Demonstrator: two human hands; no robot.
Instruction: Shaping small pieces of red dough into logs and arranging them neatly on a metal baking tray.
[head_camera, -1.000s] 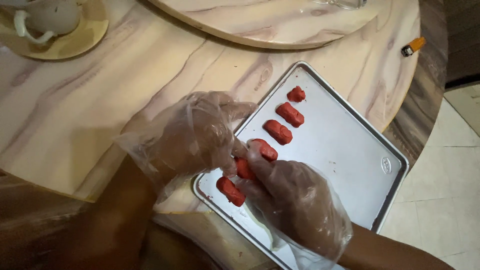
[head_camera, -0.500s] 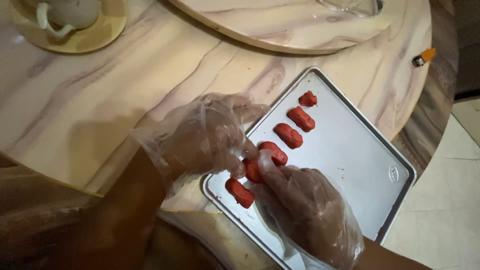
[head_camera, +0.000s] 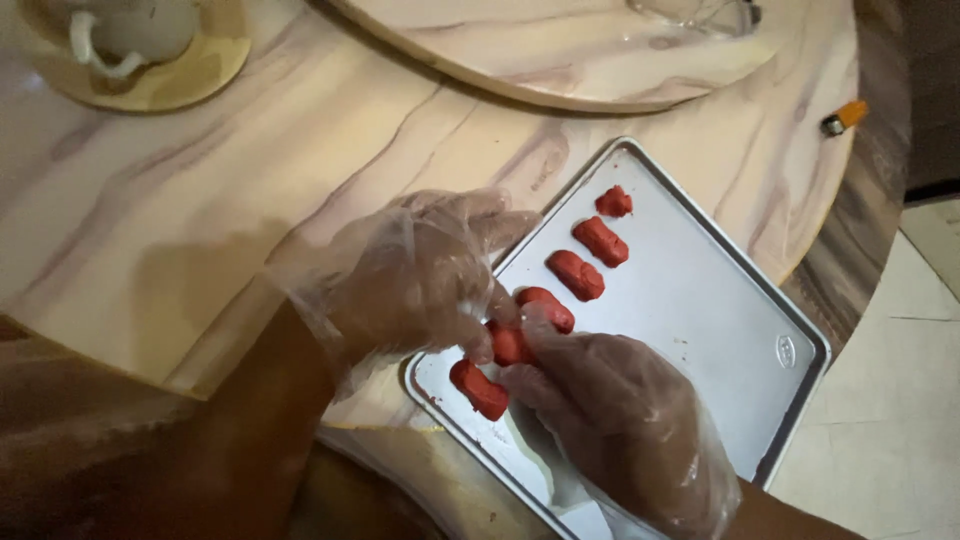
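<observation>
The red dough piece (head_camera: 508, 343) sits at the near-left edge of the metal baking tray (head_camera: 700, 330), pinched between both gloved hands just as it was half a second ago; only the view has drifted a little. The left hand (head_camera: 415, 275) closes its fingertips on it from the tray's left rim, and the right hand (head_camera: 615, 420) presses thumb and forefinger against it from the tray's near side. On the tray lie five more red pieces in a diagonal row: one (head_camera: 479, 389) nearer than the held piece, four (head_camera: 575, 275) running toward the far corner. The tray rests on a marbled round table (head_camera: 200, 220). Beyond the tray's far-left side stands a cup on a yellow saucer (head_camera: 190, 75); past its far corner lies a small orange lighter (head_camera: 845, 117).
</observation>
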